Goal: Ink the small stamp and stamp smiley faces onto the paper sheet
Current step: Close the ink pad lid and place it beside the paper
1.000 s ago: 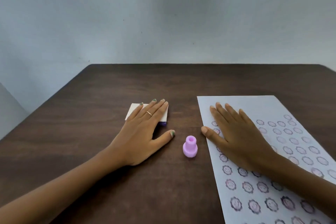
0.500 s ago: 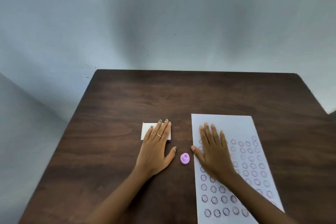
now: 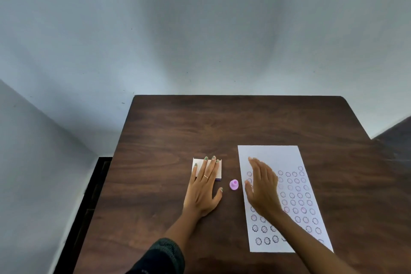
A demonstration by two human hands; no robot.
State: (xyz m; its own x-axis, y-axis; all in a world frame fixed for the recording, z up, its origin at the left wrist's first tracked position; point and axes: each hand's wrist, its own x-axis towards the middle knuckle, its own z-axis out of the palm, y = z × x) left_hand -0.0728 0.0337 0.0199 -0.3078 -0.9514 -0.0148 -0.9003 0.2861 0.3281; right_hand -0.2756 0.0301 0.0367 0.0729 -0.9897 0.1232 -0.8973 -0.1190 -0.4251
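A small pink stamp (image 3: 234, 185) stands upright on the dark wooden table (image 3: 222, 122), between my two hands and touched by neither. My left hand (image 3: 203, 187) lies flat, fingers spread, its fingertips resting on a white ink pad box (image 3: 196, 163). My right hand (image 3: 263, 189) is open with fingers together, lifted and tilted over the left part of the white paper sheet (image 3: 273, 153). The sheet carries several rows of round smiley stamp marks; its top strip is blank. My right arm hides part of the lower rows.
The table's left edge (image 3: 115, 162) drops to a dark floor strip, with grey walls behind and to the left. Bare wood stretches beyond the sheet and the ink pad toward the far edge.
The camera has risen and pulled back, showing the whole table. My right hand has lifted off the paper and tilted onto its edge. The left hand and stamp have stayed put.
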